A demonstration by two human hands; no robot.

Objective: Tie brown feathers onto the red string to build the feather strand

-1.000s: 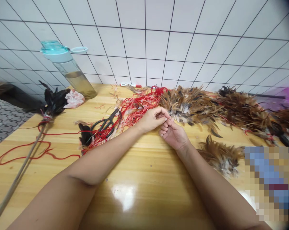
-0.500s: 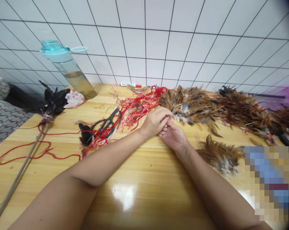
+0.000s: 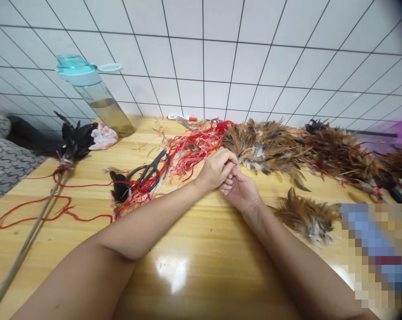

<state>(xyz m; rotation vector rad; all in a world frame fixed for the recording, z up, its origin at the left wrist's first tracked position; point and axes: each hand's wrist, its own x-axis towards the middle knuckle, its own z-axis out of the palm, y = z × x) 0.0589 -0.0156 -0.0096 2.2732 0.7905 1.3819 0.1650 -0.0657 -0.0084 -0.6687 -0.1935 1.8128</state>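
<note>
My left hand (image 3: 217, 169) and my right hand (image 3: 241, 192) meet over the middle of the table, fingers curled and pressed together. Whatever they may pinch is too small or too hidden to name. Just beyond them lie a tangle of red string (image 3: 190, 149) and a wide heap of brown feathers (image 3: 267, 142). Black scissors (image 3: 149, 171) rest among red threads left of my left hand. A smaller bunch of brown feathers with white bases (image 3: 306, 215) lies to the right of my right forearm.
A stick (image 3: 37, 226) tied with black feathers (image 3: 76, 140) lies at the left, with loose red cord (image 3: 34, 200) around it. Behind stands a bottle with a turquoise lid (image 3: 102, 106). A marker (image 3: 182, 118) lies by the tiled wall. More brown feathers (image 3: 347, 153) spread along the right.
</note>
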